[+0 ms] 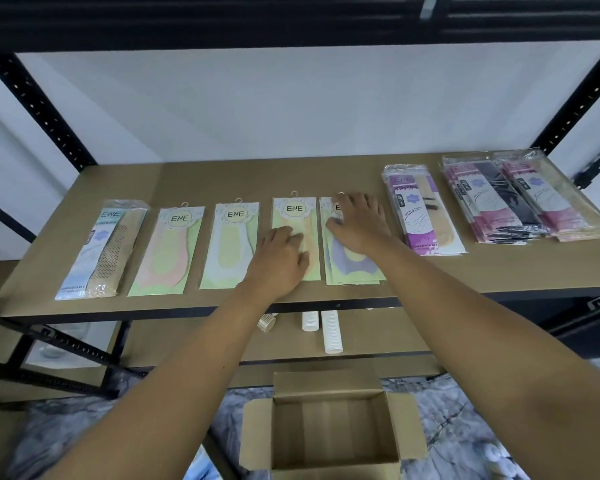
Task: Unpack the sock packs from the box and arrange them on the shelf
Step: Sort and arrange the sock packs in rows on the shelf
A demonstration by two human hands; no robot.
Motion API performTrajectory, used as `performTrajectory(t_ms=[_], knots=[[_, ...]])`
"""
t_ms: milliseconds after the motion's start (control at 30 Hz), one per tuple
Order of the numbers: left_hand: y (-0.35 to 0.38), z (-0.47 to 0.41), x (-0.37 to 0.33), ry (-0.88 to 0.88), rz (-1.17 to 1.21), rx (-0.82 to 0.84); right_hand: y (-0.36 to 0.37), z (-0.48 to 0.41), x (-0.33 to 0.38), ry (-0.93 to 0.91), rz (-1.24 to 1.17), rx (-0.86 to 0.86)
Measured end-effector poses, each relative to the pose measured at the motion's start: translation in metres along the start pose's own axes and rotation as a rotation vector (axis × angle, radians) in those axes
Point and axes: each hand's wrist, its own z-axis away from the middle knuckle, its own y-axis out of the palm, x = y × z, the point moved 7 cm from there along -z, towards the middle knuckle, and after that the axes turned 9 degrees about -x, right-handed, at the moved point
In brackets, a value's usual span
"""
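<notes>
Several sock packs lie in a row on the brown shelf board (222,174). My left hand (281,258) rests flat on the fourth pack, a green one with orange socks (297,216). My right hand (359,220) presses its fingers on the fifth pack, a small stack with purple socks (352,268). To the left lie a blue pack (101,251), a pink-sock pack (168,251) and a white-sock pack (229,247). A purple pack (420,209) and pink packs (520,199) lie to the right. The open cardboard box (333,424) stands on the floor below with nothing visible inside.
Black perforated uprights (39,105) frame the shelf on both sides, and a dark upper shelf (291,22) hangs overhead. On the lower shelf lie white ribbed tubes (331,332) and a beige one (266,322). The floor is grey marble pattern.
</notes>
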Motion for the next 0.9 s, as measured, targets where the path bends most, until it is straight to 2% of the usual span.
performTrajectory(t_ms=[133,267,333,467,600,900], knots=[[0.002,0.012,-0.001,0.004,0.035,-0.092,-0.002,0.003,0.002,-0.007,-0.031,0.018],[-0.001,0.019,-0.001,0.023,0.11,-0.17,-0.025,0.029,0.005,0.025,-0.184,-0.028],[-0.002,0.024,-0.002,0.051,0.127,-0.193,-0.034,0.052,0.002,0.041,-0.211,0.016],[0.007,0.033,-0.006,0.067,0.169,-0.164,-0.032,0.108,-0.009,0.043,-0.186,0.124],[0.008,0.035,-0.004,0.031,0.213,-0.156,-0.026,0.13,-0.01,-0.053,-0.223,0.077],[0.007,0.037,-0.005,0.017,0.21,-0.149,-0.024,0.132,-0.01,-0.049,-0.229,0.094]])
